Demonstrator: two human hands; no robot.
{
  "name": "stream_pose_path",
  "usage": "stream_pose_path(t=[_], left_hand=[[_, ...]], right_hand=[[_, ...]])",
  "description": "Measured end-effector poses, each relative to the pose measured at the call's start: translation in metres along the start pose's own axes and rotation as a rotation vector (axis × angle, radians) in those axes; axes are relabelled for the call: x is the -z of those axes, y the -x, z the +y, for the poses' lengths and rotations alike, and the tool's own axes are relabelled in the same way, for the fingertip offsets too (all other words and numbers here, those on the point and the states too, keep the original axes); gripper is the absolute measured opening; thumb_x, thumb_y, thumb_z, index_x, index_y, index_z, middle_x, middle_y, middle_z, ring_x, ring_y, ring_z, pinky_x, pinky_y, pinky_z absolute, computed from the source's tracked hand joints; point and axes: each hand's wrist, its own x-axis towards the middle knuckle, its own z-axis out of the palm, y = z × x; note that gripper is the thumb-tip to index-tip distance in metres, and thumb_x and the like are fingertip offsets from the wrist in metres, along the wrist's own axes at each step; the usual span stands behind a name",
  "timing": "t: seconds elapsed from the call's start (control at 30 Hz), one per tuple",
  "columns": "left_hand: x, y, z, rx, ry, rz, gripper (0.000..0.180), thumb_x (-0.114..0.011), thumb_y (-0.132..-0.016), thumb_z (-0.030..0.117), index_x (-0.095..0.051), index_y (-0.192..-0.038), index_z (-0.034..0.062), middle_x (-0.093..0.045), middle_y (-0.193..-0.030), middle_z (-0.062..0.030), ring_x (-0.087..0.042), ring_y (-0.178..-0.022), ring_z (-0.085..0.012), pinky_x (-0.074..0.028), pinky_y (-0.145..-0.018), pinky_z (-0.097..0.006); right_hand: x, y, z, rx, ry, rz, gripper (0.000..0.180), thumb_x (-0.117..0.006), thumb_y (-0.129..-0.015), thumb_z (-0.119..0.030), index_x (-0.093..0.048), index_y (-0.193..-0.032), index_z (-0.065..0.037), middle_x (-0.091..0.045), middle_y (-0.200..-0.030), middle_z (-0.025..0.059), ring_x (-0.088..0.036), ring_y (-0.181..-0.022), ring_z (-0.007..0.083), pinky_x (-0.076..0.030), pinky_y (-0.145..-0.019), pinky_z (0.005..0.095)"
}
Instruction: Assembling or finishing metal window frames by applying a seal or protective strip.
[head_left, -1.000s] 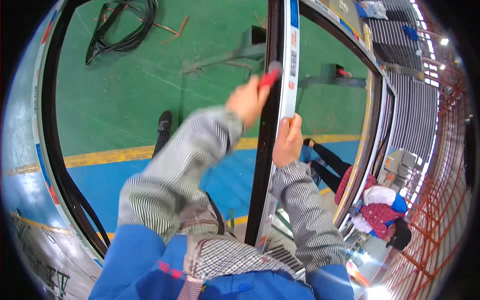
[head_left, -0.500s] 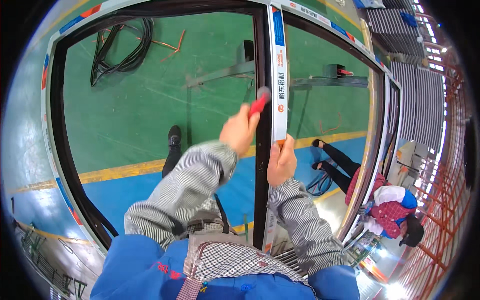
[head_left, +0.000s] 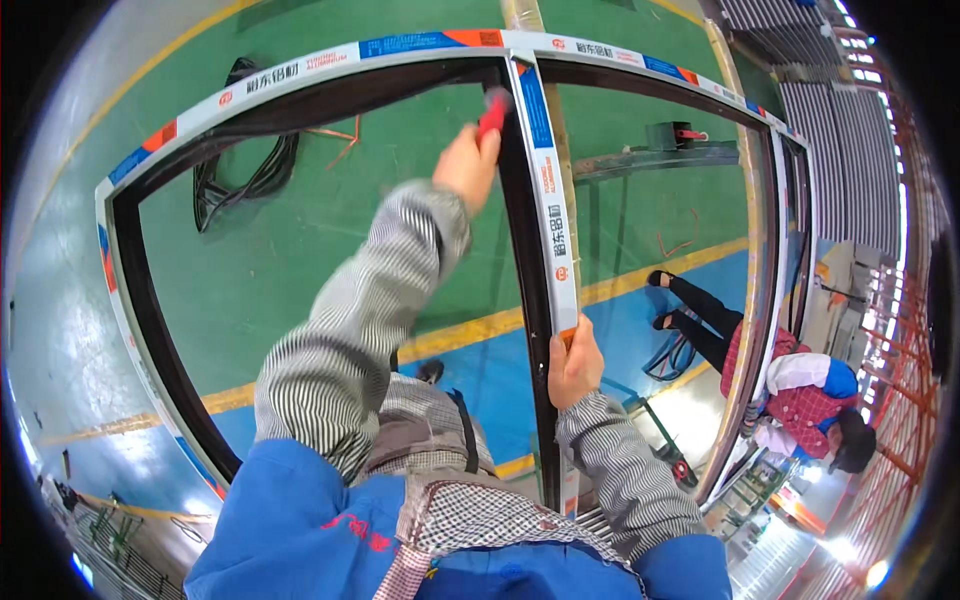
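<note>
Tool travel: Red-handled tool (head_left: 492, 118) sits higher along the upright bar (head_left: 552, 205) than half a second ago, now near the joint with the top rail (head_left: 330, 62); right hand (head_left: 575, 365) keeps its place lower on the bar.
Bar work: apparently, the step is running or tapping the tool along the bar's dark inner face; contact cannot be told.
Next stroke: likely calls for a firm right hand and a tool head aligned with the dark edge.
Floor: green, smooth, scuffed; yellow line, then blue band.
Frame (head_left: 107, 235): large, multi-bayed, pale-faced with printed film, dark inside; edges look curved through the lens.
Upright bar: straight, slim, probably metal; between two bays.
Black cable (head_left: 260, 190): loosely coiled, beyond the top rail's left part.
Left hand (head_left: 468, 165): fingers closed round the red handle.
Right hand: thumb and fingers clasping the bar.
Tool head: rounded, grey, blurred.
</note>
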Motion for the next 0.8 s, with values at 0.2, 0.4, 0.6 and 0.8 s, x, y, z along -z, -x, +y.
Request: stream_pose_path(t=[0.2,0.4,0.6,0.8], left_hand=[[0.018,-0.025,0.013,-0.004,-0.026,-0.221,0.042,-0.044,-0.094,0.038,-0.054,-0.104,-0.0014,-0.06,-0.077,-0.0163,-0.06,-0.065,-0.0291,-0.048,-0.063,-0.04],[0.063,0.073,0.003,-0.024,0.161,-0.423,0.029,-0.041,-0.097,0.028,-0.052,-0.106,0.0033,-0.052,-0.079,-0.0081,-0.054,-0.072,-0.0158,-0.045,-0.065,-0.027],[0.122,0.052,0.024,-0.618,-0.488,-0.293,0.031,-0.052,-0.089,0.022,-0.055,-0.116,0.0092,-0.05,-0.121,-0.0119,-0.043,-0.113,-0.0303,-0.029,-0.098,-0.043],[0.185,-0.007,0.058,-0.734,-1.0,0.194,0.073,-0.075,-0.07,0.029,-0.043,-0.131,0.0046,-0.047,-0.128,-0.0143,-0.042,-0.119,-0.0328,-0.029,-0.102,-0.046]], right_hand=[[0.012,-0.002,0.0,-0.129,-0.044,-0.066,0.039,-0.05,-0.09,-0.018,-0.044,-0.121,0.004,-0.056,-0.103,0.0242,-0.056,-0.093,0.0411,-0.044,-0.081,0.0437],[-0.029,-0.026,-0.102,0.144,-0.276,0.245,0.052,-0.058,-0.085,-0.011,-0.038,-0.13,0.005,-0.047,-0.121,0.021,-0.045,-0.117,0.0341,-0.036,-0.099,0.0413],[-0.116,-0.136,-0.13,-0.039,-1.325,-0.146,0.037,-0.054,-0.086,0.0,-0.046,-0.122,-0.004,-0.061,-0.088,0.004,-0.053,-0.061,0.0062,-0.043,-0.051,0.0199],[-0.128,-0.213,-0.159,-0.31,-1.483,0.202,0.016,-0.059,-0.089,-0.013,-0.056,-0.101,-0.003,-0.061,-0.074,0.0054,-0.048,-0.049,0.0048,-0.036,-0.043,0.0193]])
